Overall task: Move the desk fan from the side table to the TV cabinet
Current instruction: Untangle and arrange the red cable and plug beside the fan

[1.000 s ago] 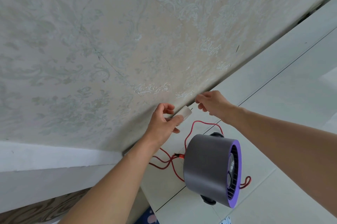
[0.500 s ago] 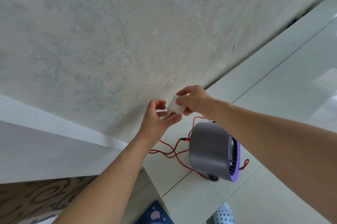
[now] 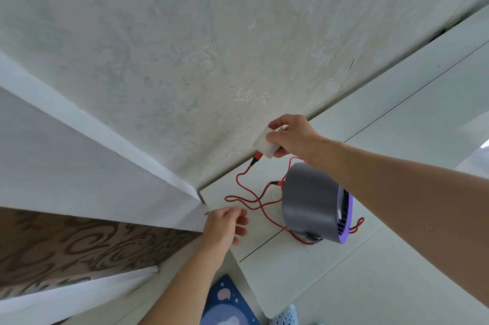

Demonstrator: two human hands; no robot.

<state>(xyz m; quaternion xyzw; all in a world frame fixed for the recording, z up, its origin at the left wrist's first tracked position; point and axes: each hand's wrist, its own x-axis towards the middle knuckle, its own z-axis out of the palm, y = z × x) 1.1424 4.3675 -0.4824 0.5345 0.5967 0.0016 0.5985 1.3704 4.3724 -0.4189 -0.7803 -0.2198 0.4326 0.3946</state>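
A grey desk fan (image 3: 307, 203) with a purple front rim stands on the white cabinet top (image 3: 397, 258), near its left end. A red cable (image 3: 246, 193) loops from the fan's back across the surface up to a white plug adapter (image 3: 263, 145). My right hand (image 3: 293, 136) is shut on that adapter, held just above the surface close to the wall. My left hand (image 3: 225, 224) hovers open over the cabinet's left corner, fingers loosely curled, holding nothing.
A patterned wall (image 3: 211, 46) rises right behind the cabinet. A white ledge (image 3: 79, 165) and brown patterned flooring (image 3: 66, 242) lie to the left. A blue mat (image 3: 227, 301) and a pale slipper (image 3: 287, 315) sit on the floor below the cabinet edge.
The adapter passed from my left hand to my right hand. My left hand let go and dropped down to the cabinet's left corner. The view tilted downward and left.
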